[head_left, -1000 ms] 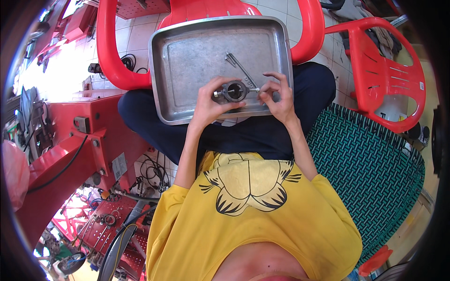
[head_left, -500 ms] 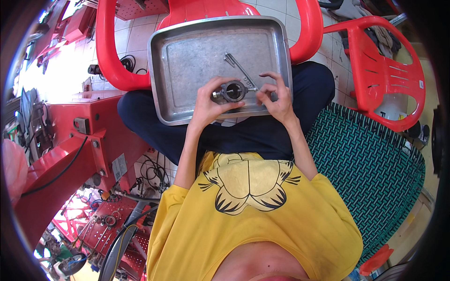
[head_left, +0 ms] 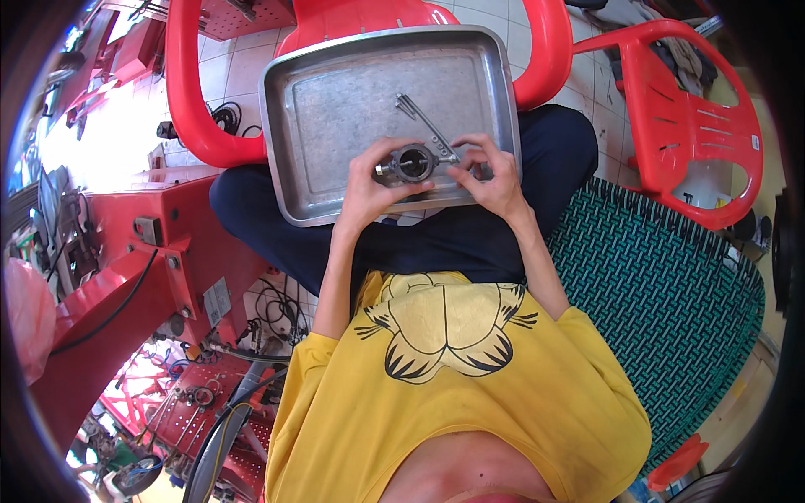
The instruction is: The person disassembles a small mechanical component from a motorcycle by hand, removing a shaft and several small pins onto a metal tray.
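My left hand point(head_left: 369, 184) grips a round dark metal housing point(head_left: 430, 164), thumb below and fingers above. The housing has an open bore with a thin bar across it and a brass-coloured fitting point(head_left: 383, 169) on its left side. At its right end, my right hand point(head_left: 496, 183) has its thumb and fingers curled together around the stub. Whatever lies between those fingertips is hidden. Both hands are over the near part of a shallow metal tray point(head_left: 267, 126). Long thin bolts point(head_left: 417, 114) lie in the tray just beyond the housing, with several small nuts or washers point(head_left: 438, 144) beside them.
The tray rests across my crossed legs, against a red plastic chair point(head_left: 189, 101). Another red chair point(head_left: 671, 126) stands at right, beside a green-black woven seat point(head_left: 662, 310). A red machine frame point(head_left: 168, 226) is close on the left, with black cables point(head_left: 277, 306) on the floor.
My right hand's fingers have drawn in and curled closer to the housing's right end; the index finger was raised before. My left hand keeps its hold, with the housing turned slightly.
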A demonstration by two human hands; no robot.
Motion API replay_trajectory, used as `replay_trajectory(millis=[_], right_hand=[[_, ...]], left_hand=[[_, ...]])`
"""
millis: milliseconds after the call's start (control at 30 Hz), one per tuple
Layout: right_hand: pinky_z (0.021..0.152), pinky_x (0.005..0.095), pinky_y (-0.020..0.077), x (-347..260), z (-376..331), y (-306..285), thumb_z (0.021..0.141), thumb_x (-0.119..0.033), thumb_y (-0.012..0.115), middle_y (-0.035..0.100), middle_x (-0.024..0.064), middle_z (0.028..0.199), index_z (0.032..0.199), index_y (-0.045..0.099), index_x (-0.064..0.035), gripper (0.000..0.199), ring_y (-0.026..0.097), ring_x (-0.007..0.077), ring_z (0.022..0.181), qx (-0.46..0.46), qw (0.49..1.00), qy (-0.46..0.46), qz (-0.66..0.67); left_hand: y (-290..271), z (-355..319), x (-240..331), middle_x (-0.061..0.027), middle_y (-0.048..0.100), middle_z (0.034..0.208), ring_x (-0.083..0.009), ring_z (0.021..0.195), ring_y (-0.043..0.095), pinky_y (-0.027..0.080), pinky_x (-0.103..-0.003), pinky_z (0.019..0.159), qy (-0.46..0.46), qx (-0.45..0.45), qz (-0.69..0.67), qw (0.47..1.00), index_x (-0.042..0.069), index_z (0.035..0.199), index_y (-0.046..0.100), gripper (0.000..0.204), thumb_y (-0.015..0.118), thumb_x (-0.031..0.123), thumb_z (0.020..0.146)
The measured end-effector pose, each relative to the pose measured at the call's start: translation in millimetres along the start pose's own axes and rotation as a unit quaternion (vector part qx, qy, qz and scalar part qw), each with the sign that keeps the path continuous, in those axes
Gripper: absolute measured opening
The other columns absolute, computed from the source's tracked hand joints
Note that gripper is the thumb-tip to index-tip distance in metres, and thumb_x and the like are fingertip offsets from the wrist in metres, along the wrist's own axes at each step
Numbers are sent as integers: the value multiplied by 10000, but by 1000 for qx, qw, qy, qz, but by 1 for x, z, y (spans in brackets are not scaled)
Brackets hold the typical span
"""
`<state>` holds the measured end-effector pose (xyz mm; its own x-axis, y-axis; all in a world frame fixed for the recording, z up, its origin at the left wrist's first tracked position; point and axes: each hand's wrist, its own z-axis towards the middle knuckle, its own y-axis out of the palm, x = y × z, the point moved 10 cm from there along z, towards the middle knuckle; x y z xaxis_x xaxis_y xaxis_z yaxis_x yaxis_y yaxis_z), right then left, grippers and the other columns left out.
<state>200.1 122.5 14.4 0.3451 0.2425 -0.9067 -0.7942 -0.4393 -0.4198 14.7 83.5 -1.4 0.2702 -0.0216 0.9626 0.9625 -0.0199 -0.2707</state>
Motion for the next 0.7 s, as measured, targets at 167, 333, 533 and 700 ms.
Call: replay_trajectory(millis=[167, 333, 533, 700], right_hand=[[564, 271, 483, 20, -3, 4, 1055, -190, 674, 656, 52, 655, 1129, 695, -39, 170, 665, 126, 584, -17, 999, 1, 30], [571, 297, 499, 8, 0, 2, 1066, -210, 659, 674, 70, 655, 1117, 711, -51, 175, 689, 158, 582, 7, 997, 9, 73], [579, 288, 500, 0, 1, 1, 1057, -210, 677, 681, 57, 678, 1129, 704, -39, 188, 687, 137, 603, 13, 999, -29, 28], [570, 270, 485, 14, 0, 3, 1032, -174, 694, 678, 37, 691, 1174, 690, -43, 194, 679, 125, 602, -12, 1000, 1, 20]], left_hand=[[1, 2, 3, -64, 764, 1180, -168, 1113, 704, 520, -338, 1016, -15, -17, 15, 1000, 57, 1227, 758, 584, 959, 111, 681], [0, -1, -1, -60, 763, 1183, -163, 1117, 702, 517, -333, 1023, -26, -10, 3, 1000, 52, 1229, 756, 582, 959, 109, 686], [2, -1, -6, -68, 762, 1178, -165, 1114, 702, 517, -335, 1025, -42, -10, -26, 999, 49, 1231, 753, 577, 954, 101, 693], [1, 2, 3, -55, 747, 1090, -192, 1004, 719, 550, -327, 888, -3, 1, -9, 1000, 85, 1208, 767, 557, 959, 143, 688]])
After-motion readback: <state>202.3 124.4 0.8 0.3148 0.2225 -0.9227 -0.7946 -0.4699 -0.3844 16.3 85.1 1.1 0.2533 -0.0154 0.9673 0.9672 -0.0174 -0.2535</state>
